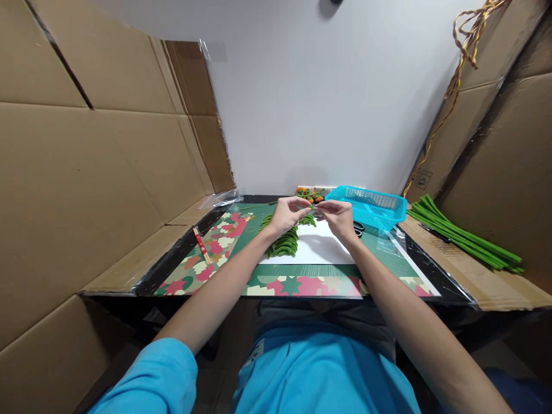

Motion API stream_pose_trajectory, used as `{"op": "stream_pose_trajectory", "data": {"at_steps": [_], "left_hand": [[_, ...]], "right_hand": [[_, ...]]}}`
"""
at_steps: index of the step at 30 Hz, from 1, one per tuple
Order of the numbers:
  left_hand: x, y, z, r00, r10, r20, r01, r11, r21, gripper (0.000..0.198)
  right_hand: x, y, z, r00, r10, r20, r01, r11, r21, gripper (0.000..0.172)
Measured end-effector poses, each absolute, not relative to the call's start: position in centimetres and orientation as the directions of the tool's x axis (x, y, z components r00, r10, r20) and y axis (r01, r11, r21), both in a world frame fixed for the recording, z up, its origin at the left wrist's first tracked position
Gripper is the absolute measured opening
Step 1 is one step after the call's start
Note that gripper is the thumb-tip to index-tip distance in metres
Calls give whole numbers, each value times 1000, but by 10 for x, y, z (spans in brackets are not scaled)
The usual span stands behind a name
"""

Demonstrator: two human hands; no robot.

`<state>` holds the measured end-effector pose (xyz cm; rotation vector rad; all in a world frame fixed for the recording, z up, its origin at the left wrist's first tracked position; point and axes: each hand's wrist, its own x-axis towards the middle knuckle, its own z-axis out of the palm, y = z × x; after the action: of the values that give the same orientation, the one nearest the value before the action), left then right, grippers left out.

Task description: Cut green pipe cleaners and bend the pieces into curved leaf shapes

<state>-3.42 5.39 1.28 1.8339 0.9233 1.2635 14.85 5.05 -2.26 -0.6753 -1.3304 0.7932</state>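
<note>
With left hand [288,216] and right hand [338,216] pinching a small green piece [312,208], light, even pressure should suit, clear of the green loops [285,246] at seven o'clock.

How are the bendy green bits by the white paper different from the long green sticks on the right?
The bendy green bits are curved, but the long green sticks look mostly straight. The bits are short; the sticks are much longer. The bits sit close to the left hand, while the sticks lie on the cardboard. Both are green and bunched together.
</note>
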Motion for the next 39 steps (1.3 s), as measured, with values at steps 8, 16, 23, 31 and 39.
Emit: {"op": "stream_pose_trajectory", "data": {"at_steps": [8, 16, 23, 31, 39], "left_hand": [[-35, 60, 3, 336, 830, 446, 186, -522, 833, 44], [-32, 50, 10, 296, 786, 543, 284, -615, 735, 40], [-30, 44, 12, 269, 765, 585, 314, -644, 698, 31], [-30, 50, 8, 332, 807, 488, 245, -574, 782, 37], [-28, 45, 7, 345, 810, 474, 277, -571, 773, 35]], "right_hand": [[149, 48, -18, 28, 831, 555, -176, 551, -816, 33], [151, 46, -17, -17, 853, 521, -186, 510, -840, 41], [153, 45, -17, -53, 887, 459, -240, 435, -868, 48], [152, 47, -19, -50, 893, 447, -247, 423, -872, 49], [152, 45, -16, -61, 934, 353, -283, 322, -903, 52]]}}
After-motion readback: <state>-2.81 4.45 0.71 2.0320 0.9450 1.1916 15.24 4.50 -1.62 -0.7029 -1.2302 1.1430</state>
